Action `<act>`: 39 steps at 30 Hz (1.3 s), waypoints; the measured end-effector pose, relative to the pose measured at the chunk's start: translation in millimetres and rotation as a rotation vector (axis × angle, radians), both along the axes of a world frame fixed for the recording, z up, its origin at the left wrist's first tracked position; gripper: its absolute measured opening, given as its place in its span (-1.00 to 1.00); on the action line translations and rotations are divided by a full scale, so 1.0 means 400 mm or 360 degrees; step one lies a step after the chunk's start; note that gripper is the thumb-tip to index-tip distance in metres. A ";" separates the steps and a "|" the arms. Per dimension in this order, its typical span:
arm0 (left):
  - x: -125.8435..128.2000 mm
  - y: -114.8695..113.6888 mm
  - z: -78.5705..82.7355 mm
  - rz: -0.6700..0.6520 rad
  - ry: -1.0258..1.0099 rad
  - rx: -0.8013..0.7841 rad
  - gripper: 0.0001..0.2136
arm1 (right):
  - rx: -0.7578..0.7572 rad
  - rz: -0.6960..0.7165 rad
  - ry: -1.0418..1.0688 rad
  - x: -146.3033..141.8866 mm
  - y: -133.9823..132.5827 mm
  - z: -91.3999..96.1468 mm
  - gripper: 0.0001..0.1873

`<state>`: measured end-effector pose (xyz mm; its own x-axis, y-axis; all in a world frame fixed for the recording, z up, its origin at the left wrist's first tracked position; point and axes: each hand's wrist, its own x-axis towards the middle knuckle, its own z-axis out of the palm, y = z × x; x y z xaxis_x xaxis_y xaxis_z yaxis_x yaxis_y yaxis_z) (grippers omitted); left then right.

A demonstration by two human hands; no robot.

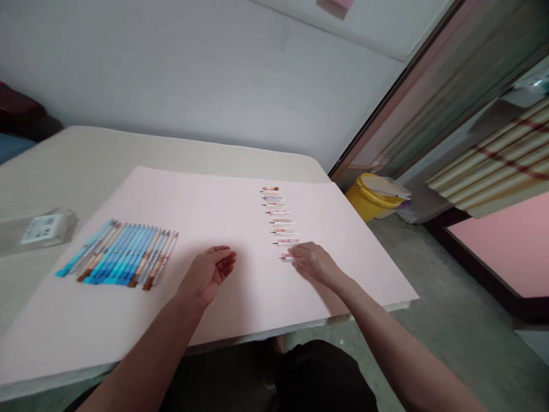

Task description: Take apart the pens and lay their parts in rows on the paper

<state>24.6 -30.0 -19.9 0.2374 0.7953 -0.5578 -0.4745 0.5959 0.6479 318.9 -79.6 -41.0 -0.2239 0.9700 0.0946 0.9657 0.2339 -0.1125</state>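
My left hand hovers over the pink sheet with its fingers curled in and the thumb along the top; no object shows in it. Left of it lies a tight row of pens with blue, clear, brown and printed barrels. My right hand is lowered onto the nearest slim white pen, whose dark tip points left. Its fingers are closed around the right end and hide that part. Beyond, a column of similar slim pens, spaced apart, runs away from me.
The pink sheet covers much of a pale table. A clear plastic pack with a white label lies at the left. A wall stands behind. On the floor at right is a yellow bucket, near a striped curtain.
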 end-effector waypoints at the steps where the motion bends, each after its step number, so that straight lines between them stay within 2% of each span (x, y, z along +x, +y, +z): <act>1: -0.002 0.000 -0.001 0.0000 -0.0006 0.0006 -0.88 | 0.0010 0.0023 -0.0045 -0.007 -0.004 -0.002 -0.69; 11: -0.007 -0.003 0.017 0.0028 -0.0017 -0.0027 -0.90 | 0.0039 0.0113 -0.0233 -0.021 -0.011 -0.023 -0.77; 20: -0.008 -0.007 0.018 0.0027 -0.0033 -0.0002 -0.89 | 0.0095 -0.0004 -0.0236 -0.039 -0.001 -0.039 -0.75; 24: -0.011 -0.009 0.020 0.0024 -0.0043 0.0008 -0.88 | 0.0130 -0.0030 -0.0192 -0.051 -0.009 -0.032 -0.73; 29: -0.018 -0.005 0.016 0.0024 -0.0068 0.0009 -0.86 | 0.0217 -0.0094 -0.0151 -0.069 -0.061 -0.013 -0.69; 33: -0.020 -0.010 0.010 -0.0005 -0.0048 0.0056 -0.84 | 0.0291 -0.0185 -0.0085 -0.055 -0.127 -0.029 -0.69; 36: -0.015 -0.022 0.003 -0.0097 0.0043 0.0124 -0.81 | 0.0348 -0.0314 -0.0017 -0.035 -0.167 -0.045 -0.71; 39: -0.012 -0.039 -0.007 -0.0205 0.0206 0.0224 -0.78 | 0.0331 -0.0383 0.0091 -0.032 -0.204 -0.039 -0.69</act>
<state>19.8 -45.6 -22.7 0.2758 0.8350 -0.4761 -0.3076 0.5460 0.7793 306.1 -161.4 -56.6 0.0207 0.9530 0.3023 0.9896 0.0235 -0.1417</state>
